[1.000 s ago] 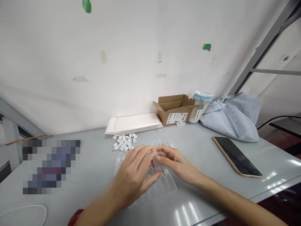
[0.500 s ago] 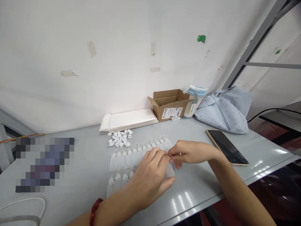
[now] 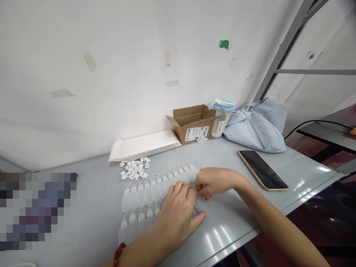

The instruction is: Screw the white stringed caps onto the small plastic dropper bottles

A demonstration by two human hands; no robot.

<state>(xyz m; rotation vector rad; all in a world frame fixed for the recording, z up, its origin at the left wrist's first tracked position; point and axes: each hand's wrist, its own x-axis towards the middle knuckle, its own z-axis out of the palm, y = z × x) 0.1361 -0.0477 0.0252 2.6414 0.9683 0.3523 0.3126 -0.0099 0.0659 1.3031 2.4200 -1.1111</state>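
Observation:
My left hand (image 3: 179, 215) lies over the right end of the nearer row of translucent white bottle-shaped pieces (image 3: 133, 226). Its fingers and thumb close around one clear piece (image 3: 199, 206), mostly covered by the hand. Right beside its fingertips, my right hand (image 3: 210, 181) is closed in a pinch, and whatever it grips is hidden. Behind both hands runs a second row of bottle-shaped pieces (image 3: 151, 189), each with a narrow white neck and a thin cord loop. A heap of small white caps (image 3: 135, 168) lies beyond that row.
Along the wall stand a stack of white packets (image 3: 144, 144), an open cardboard box (image 3: 191, 128), a lidded cup (image 3: 221, 120) and a pale blue cloth bag (image 3: 256, 128). A phone (image 3: 263, 170) lies right of my hands. A blurred-out item (image 3: 39, 211) occupies the left side.
The camera view has shifted, moving the tabletop things leftward in the picture. My right hand's fingers have curled in more tightly. My left hand stays over the same clear piece.

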